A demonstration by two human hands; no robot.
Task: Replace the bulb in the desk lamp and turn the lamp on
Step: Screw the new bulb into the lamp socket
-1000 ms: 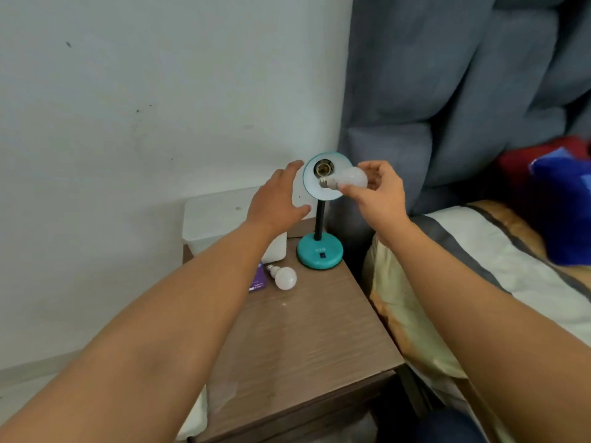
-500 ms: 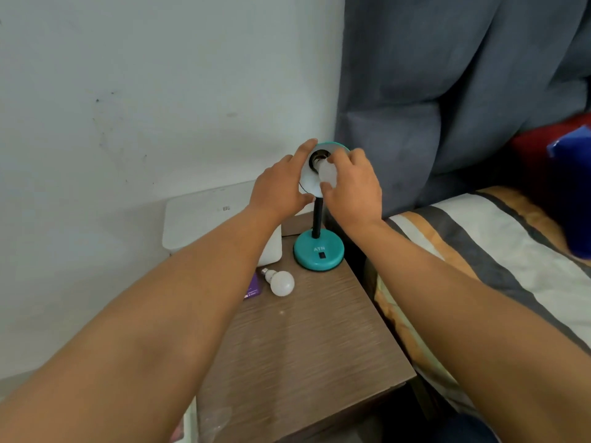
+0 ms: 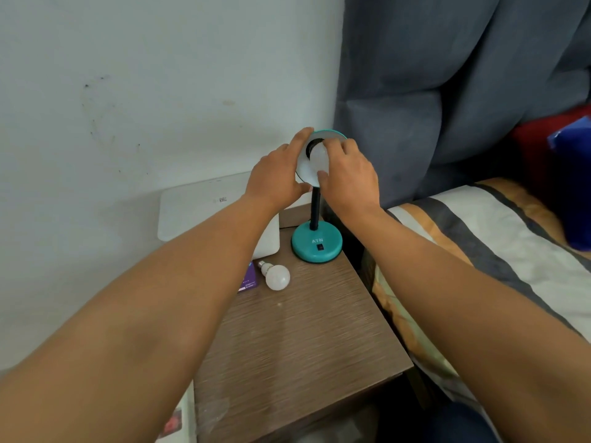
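— So, where do we have our hands?

— We have both up at the small teal desk lamp with the round base (image 3: 316, 246), which stands at the back right corner of the brown wood-grain bedside table (image 3: 297, 340). Our left hand (image 3: 276, 175) is curled round the left edge of the lamp's round teal shade with the pale inside (image 3: 303, 169): the fingers reach over the top rim and the thumb sits under the lower rim, so the shade is gripped between them.

— And the other?

— Our right hand (image 3: 347, 180) is closed round the frosted white bulb (image 3: 319, 158) in front of the shade. The fingertips lie on its upper side, the thumb presses from below, and the bulb's narrow end points into the dark socket at the middle of the shade. We cannot tell how far in the thread sits.

— What do we see lower down?

— A black stem runs from the shade down to the base, which bears the letters ATN and a small dark switch (image 3: 319, 247) on its front. A second white bulb with a metal screw cap (image 3: 275, 275) lies on its side on the table, just left of the base, beside a purple card (image 3: 249, 279) that our left forearm partly hides. A white box-shaped device (image 3: 204, 206) stands behind them against the wall. To the right lies a striped cream, grey and orange bedcover (image 3: 499, 238), with a grey curtain (image 3: 447, 75) hanging above it.
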